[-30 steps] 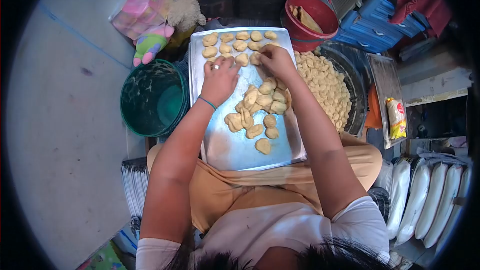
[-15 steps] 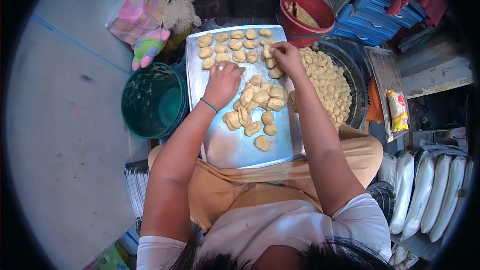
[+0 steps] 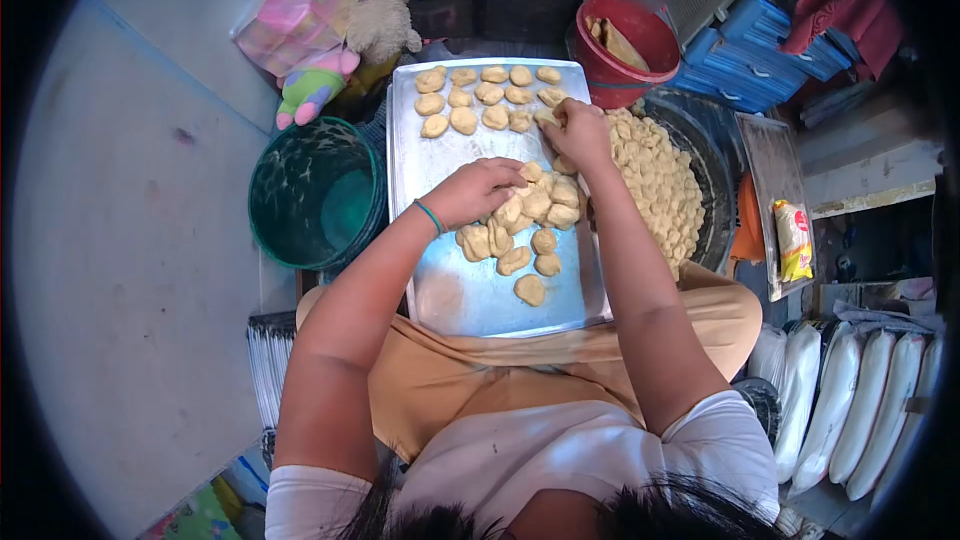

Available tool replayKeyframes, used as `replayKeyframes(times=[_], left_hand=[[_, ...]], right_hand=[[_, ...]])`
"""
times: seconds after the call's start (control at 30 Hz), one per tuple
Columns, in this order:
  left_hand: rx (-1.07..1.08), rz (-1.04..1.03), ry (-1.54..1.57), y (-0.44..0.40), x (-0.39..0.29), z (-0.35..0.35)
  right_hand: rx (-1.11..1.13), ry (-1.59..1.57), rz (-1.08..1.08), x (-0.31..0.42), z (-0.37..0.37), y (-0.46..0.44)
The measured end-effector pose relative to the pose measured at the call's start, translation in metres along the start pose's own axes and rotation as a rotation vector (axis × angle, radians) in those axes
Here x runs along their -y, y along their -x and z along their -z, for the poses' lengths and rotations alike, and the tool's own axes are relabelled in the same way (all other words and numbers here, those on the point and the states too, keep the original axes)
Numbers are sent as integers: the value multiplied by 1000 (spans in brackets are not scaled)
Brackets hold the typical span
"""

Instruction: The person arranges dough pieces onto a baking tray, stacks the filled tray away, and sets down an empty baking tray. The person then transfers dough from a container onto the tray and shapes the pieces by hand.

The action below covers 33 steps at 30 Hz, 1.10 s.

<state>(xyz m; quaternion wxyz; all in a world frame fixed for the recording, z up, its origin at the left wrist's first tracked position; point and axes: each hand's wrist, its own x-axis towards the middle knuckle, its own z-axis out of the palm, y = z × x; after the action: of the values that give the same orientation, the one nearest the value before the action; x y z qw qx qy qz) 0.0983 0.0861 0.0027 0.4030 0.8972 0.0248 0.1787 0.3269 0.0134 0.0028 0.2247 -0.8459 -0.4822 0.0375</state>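
A metal baking tray point(image 3: 480, 315) rests over my lap, with rows of round dough pieces point(image 3: 463, 120) at its far end. My left hand point(image 3: 484, 188), a teal band at its wrist, reaches with outstretched fingers onto the heap of dough pieces point(image 3: 536, 204) mid-tray. At the right end of the nearest row, my right hand point(image 3: 582, 132) pinches a small dough piece point(image 3: 547, 118) at the tray surface. Its fingers partly cover that piece. A few loose dough pieces point(image 3: 529, 289) lie nearer to me.
Right of the tray, a wide black basin point(image 3: 712, 180) holds many dough pieces. A red bucket point(image 3: 600, 90) stands behind it, and a green bucket point(image 3: 262, 200) is at the left. Farther right are a yellow-and-white packet point(image 3: 795, 240) and several filled plastic bags point(image 3: 838, 410).
My left hand has moved from the rows back toward me and right, onto the heap. My right hand stays at the row's right end, slightly lower. The whole view has shifted slightly.
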Motion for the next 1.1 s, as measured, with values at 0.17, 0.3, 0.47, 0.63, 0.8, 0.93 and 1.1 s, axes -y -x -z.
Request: replayKeyframes(times=[0.17, 0.3, 0.47, 0.63, 0.8, 0.93, 1.1], left_hand=[[109, 217, 49, 0, -8, 20], [-58, 357, -6, 6, -12, 40], [-116, 435, -234, 14, -13, 58], [-70, 313, -71, 18, -26, 24], [69, 193, -70, 19, -21, 15], [161, 452, 190, 12, -26, 23], [-33, 216, -71, 19, -15, -13]], right_hand=[[-147, -155, -12, 2, 10, 16], [-177, -183, 345, 21, 6, 14], [-173, 110, 201, 26, -10, -6], [-183, -41, 228, 25, 7, 12], [462, -173, 350, 23, 31, 48], [397, -464, 116, 26, 21, 35], [145, -497, 276, 91, 9, 17]])
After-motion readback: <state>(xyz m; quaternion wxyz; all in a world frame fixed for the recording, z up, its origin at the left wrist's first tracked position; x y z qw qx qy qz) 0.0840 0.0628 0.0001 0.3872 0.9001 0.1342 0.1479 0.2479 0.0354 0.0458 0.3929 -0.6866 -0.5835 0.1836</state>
